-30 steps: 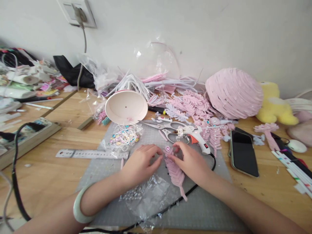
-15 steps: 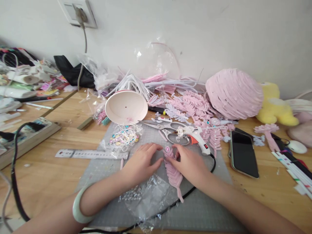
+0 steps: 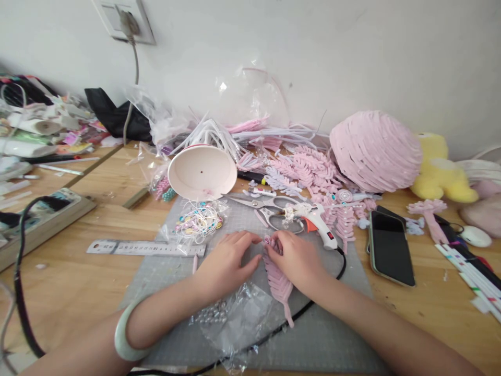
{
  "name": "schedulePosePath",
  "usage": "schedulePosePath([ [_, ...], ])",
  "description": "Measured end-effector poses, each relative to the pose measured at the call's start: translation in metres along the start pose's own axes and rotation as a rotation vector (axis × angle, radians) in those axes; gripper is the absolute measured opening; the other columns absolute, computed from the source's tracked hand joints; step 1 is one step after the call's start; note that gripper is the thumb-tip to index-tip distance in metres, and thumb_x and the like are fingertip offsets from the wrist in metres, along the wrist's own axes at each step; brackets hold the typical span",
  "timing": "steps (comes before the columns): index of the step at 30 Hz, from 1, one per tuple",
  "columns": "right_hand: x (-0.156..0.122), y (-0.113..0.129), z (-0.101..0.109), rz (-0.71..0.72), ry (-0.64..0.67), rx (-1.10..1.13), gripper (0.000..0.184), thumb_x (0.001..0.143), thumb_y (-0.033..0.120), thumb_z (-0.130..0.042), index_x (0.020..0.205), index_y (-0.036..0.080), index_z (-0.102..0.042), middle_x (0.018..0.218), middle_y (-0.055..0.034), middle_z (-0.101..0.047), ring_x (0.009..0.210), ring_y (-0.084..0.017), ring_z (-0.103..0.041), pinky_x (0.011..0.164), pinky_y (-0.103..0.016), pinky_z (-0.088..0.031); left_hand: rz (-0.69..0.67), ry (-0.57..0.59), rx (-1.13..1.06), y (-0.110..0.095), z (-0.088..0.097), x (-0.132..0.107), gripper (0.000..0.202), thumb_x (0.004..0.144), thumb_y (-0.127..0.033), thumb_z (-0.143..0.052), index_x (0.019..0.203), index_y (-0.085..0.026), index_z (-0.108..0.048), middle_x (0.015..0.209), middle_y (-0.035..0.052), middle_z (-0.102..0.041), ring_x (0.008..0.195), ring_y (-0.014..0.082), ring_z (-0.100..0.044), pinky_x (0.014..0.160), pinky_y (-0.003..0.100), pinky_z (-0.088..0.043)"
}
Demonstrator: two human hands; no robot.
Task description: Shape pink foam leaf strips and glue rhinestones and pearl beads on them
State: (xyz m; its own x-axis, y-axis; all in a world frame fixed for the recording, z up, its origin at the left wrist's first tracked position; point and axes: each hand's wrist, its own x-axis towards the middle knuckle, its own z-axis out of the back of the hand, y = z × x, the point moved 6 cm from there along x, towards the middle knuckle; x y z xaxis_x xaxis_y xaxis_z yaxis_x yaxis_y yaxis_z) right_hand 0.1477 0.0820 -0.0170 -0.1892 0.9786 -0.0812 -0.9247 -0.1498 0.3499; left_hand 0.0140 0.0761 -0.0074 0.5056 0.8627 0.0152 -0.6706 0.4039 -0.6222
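Pink leaf (image 3: 279, 282) lies at the centre of the frame on the grey mat (image 3: 336, 334), its ribs all formed and a round jewelled disc (image 3: 267, 239) at its top end. At left, the ruler (image 3: 144, 248) lies unused; beside it, a tangle of white threads and coloured gems (image 3: 200, 222) is loose, as are the silver beads (image 3: 213, 312) at lower centre. The left hand (image 3: 235, 258) is loosely curled, thumb and fingers apart, its fingertips just beside the disc. The right hand (image 3: 293, 258) pinches the leaf near its top. The leaf's body looks complete; whether the disc is firmly fixed cannot be told. The pile of pink leaves (image 3: 313, 169) at upper right shows no clear discs on most, so those look less far along. The glue gun (image 3: 324, 230) rests untouched.
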Motion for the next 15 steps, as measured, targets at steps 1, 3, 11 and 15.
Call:
schedulePosePath([
  [1, -0.0001, 0.0004, 0.0001, 0.004, -0.004, 0.010, 0.013, 0.085, 0.028, -0.053, 0.087, 0.018, -0.060, 0.084, -0.0050, -0.067, 0.077, -0.018, -0.063, 0.060, -0.025, -0.036, 0.001, 0.001, -0.001, 0.0002, 0.0000, -0.0002, 0.023, 0.084, -0.023, -0.052, 0.106, -0.017, -0.056, 0.106, 0.0079, -0.064, 0.101, 0.0245, -0.057, 0.089, 0.040, -0.044],
  [3, -0.0004, 0.0010, 0.0001, 0.014, -0.014, 0.027, 0.012, 0.085, 0.027, -0.052, 0.087, 0.018, -0.061, 0.084, -0.0048, -0.067, 0.077, -0.018, -0.063, 0.061, -0.025, -0.036, 0.003, -0.002, 0.000, 0.0003, 0.0003, -0.0005, 0.022, 0.084, -0.023, -0.052, 0.105, -0.017, -0.056, 0.105, 0.0079, -0.064, 0.100, 0.0244, -0.057, 0.089, 0.040, -0.044],
  [11, -0.0018, 0.0038, 0.0003, 0.065, -0.050, -0.012, 0.016, 0.086, 0.026, -0.049, 0.088, 0.018, -0.063, 0.087, -0.0068, -0.068, 0.077, -0.019, -0.065, 0.060, -0.026, -0.038, 0.002, -0.012, 0.027, 0.0005, 0.0020, 0.0012, 0.020, 0.084, -0.024, -0.052, 0.103, -0.017, -0.057, 0.103, 0.0082, -0.065, 0.098, 0.0245, -0.059, 0.087, 0.039, -0.045],
  [15, -0.0009, 0.0016, 0.0013, 0.042, -0.057, 0.002, 0.014, 0.085, 0.024, -0.050, 0.085, 0.018, -0.063, 0.082, -0.0060, -0.068, 0.074, -0.018, -0.064, 0.061, -0.025, -0.038, -0.002, -0.006, 0.026, 0.0011, 0.0015, 0.0010, 0.021, 0.084, -0.023, -0.051, 0.103, -0.017, -0.057, 0.103, 0.0082, -0.065, 0.099, 0.0244, -0.059, 0.087, 0.039, -0.044],
])
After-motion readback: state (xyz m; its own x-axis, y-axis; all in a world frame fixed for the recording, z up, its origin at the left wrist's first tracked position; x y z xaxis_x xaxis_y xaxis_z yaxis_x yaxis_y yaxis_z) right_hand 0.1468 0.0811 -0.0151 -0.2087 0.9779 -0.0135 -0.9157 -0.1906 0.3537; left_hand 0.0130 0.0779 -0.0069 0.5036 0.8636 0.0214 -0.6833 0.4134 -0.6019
